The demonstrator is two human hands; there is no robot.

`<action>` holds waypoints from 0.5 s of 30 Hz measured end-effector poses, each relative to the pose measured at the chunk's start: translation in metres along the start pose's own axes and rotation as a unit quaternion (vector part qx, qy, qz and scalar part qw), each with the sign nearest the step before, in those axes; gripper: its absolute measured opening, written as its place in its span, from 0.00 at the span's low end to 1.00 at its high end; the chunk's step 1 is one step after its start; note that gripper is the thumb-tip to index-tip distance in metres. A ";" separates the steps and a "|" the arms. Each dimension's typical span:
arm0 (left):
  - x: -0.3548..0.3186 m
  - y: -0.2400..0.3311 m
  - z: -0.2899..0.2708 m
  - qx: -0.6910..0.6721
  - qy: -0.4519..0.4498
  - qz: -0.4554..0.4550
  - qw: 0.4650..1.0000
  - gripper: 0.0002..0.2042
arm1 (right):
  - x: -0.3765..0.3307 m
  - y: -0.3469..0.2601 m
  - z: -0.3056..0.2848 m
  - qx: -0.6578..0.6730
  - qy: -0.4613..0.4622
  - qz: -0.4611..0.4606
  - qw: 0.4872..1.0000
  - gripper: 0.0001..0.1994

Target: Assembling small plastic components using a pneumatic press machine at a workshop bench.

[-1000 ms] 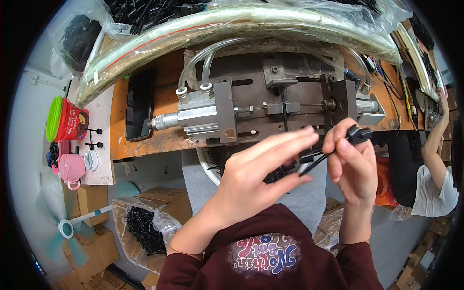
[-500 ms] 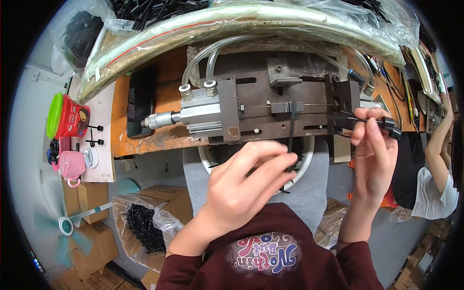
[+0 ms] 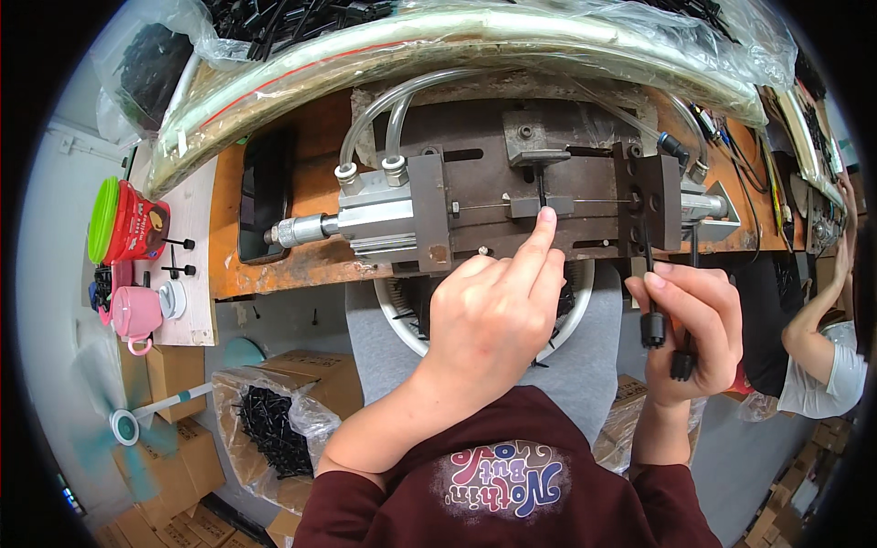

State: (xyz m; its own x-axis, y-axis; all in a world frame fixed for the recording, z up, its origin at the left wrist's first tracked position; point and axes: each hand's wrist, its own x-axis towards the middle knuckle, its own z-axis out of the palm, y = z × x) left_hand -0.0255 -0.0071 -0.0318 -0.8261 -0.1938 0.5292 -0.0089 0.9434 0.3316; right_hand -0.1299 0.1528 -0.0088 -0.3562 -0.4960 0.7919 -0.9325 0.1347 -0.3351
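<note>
My left hand [image 3: 498,306] reaches over the near side of a metal fixture [image 3: 585,233], its index finger stretched out and the other fingers bent. That fingertip touches the near end of a thin black rod [image 3: 543,185], which lies across the small centre block of the fixture. Nothing shows gripped in this hand. To the right, my right hand [image 3: 699,329] is closed around black plastic rods with ribbed round ends. One rod [image 3: 651,324] sits at the thumb and fingertips, another [image 3: 682,363] against the palm.
Silver air cylinders with clear hoses flank the fixture, the left cylinder [image 3: 375,219] beside a dark phone [image 3: 265,196]. A white-rimmed bowl [image 3: 402,333] rests on my lap. At left stand a pink cup [image 3: 137,310] and a red tub [image 3: 142,224]. Another person's arm [image 3: 822,301] is far right.
My left hand has moved forward, and the thin black rod near its fingers now lies in the fixture. My right hand has dropped lower, its rods turned with their round ends toward me.
</note>
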 end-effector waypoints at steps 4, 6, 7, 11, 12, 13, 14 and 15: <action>-0.002 -0.004 -0.001 -0.024 0.001 0.000 1.000 0.14 | -0.005 -0.003 0.002 -0.036 -0.006 -0.024 0.999 0.19; -0.005 -0.005 -0.005 -0.159 -0.008 -0.038 0.987 0.16 | -0.010 -0.001 0.005 -0.052 -0.007 -0.043 0.998 0.21; -0.006 -0.004 -0.007 -0.225 -0.013 -0.058 0.973 0.17 | -0.012 -0.001 0.005 -0.051 -0.020 -0.047 0.997 0.21; -0.011 0.009 -0.023 -0.424 0.020 -0.043 0.904 0.20 | -0.012 -0.008 0.012 -0.033 -0.061 -0.074 0.995 0.19; -0.012 0.011 -0.026 -0.417 0.021 -0.069 0.906 0.20 | -0.012 -0.009 0.014 -0.029 -0.063 -0.076 0.995 0.19; -0.012 0.011 -0.027 -0.399 0.024 -0.067 0.914 0.20 | -0.011 -0.009 0.015 -0.026 -0.065 -0.078 0.994 0.18; -0.012 0.011 -0.028 -0.381 0.028 -0.065 0.922 0.20 | -0.010 -0.009 0.016 -0.017 -0.065 -0.075 0.995 0.17; -0.012 0.011 -0.029 -0.363 0.031 -0.063 0.929 0.20 | -0.009 -0.008 0.017 -0.009 -0.064 -0.072 0.995 0.17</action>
State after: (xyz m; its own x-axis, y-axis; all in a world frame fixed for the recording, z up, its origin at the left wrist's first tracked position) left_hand 0.0002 -0.0026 -0.0119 -0.8105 -0.3263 0.4865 0.2976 0.4859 0.8218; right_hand -0.1180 0.1416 -0.0223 -0.2102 -0.6158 0.7594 -0.9745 0.0697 -0.2132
